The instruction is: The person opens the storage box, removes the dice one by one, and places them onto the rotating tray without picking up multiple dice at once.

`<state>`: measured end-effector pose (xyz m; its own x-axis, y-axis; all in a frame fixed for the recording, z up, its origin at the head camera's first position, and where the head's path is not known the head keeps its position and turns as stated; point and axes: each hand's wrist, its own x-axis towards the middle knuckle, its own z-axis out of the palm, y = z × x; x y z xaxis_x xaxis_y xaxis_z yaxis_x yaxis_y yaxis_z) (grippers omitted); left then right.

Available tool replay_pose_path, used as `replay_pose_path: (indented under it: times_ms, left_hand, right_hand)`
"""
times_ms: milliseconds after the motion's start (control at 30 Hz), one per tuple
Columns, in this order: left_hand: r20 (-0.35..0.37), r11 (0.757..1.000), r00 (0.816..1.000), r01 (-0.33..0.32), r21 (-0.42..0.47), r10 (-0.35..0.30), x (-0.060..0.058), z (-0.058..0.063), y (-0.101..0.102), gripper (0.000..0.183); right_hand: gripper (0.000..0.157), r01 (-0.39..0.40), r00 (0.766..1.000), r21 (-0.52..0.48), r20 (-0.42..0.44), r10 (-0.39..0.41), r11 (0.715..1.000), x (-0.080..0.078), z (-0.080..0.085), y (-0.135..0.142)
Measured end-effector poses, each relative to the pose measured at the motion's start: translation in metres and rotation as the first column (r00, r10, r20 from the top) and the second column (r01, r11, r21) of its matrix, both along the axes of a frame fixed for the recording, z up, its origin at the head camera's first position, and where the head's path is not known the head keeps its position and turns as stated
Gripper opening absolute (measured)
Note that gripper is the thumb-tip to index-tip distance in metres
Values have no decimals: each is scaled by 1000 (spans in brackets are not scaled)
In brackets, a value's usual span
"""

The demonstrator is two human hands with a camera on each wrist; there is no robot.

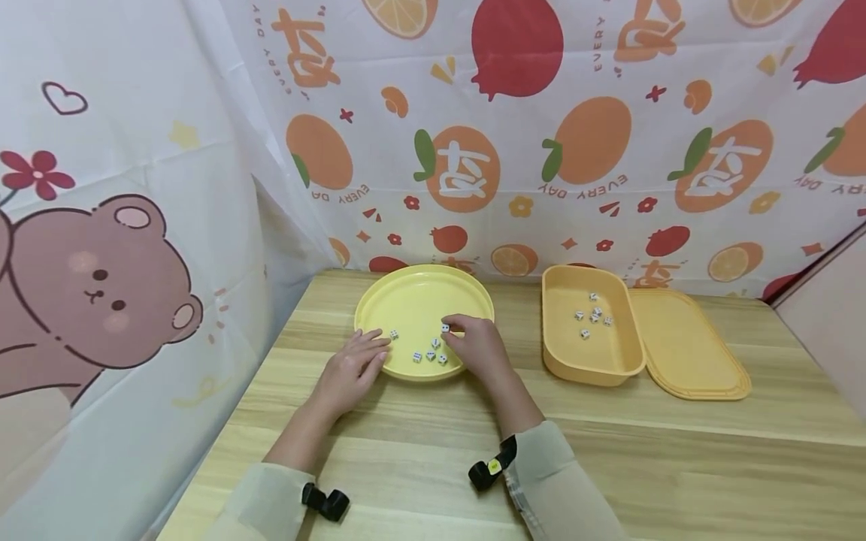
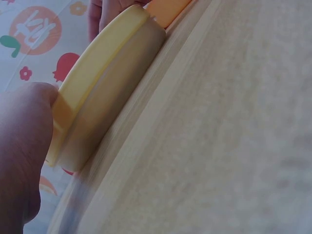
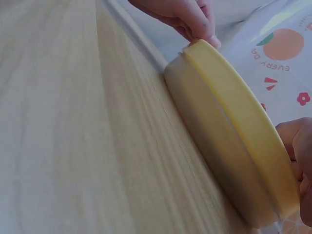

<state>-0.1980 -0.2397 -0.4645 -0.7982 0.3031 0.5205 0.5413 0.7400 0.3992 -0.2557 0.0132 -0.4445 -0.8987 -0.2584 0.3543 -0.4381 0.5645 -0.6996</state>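
Note:
A round yellow tray (image 1: 406, 293) lies on the table with several small white dice (image 1: 431, 355) toward its near side. Between thumb and forefinger my right hand (image 1: 479, 347) pinches one die (image 1: 445, 327) over the tray's right part. My left hand (image 1: 350, 370) rests at the tray's left rim with its fingers extended, close to a lone die (image 1: 395, 334). In the left wrist view the left hand (image 2: 24, 146) is beside the tray's side wall (image 2: 112, 83). The right wrist view shows the right hand (image 3: 297, 156) at the rim, its held die hidden.
Right of the tray stands an orange rectangular box (image 1: 561, 353) holding several dice. Its matching flat lid (image 1: 697, 349) lies against the box's right side. A fruit-print cloth (image 1: 521, 150) hangs behind the wooden table (image 1: 419, 451), and a bear-print cloth (image 1: 135, 300) hangs at the left.

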Motion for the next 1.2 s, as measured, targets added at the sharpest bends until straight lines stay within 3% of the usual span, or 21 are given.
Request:
replay_pose_path:
  times_ms: [433, 1200]
  left_hand:
    - [6, 1000, 1000, -4, 4, 4, -2, 4, -3, 24]
    - [16, 1000, 1000, -4, -4, 4, -2, 0, -1, 23]
  right_hand:
    - [24, 12, 999, 84, -35, -9, 996, 1, 2, -5]
    - [25, -7, 1000, 72, 2, 7, 997, 2, 0, 0]
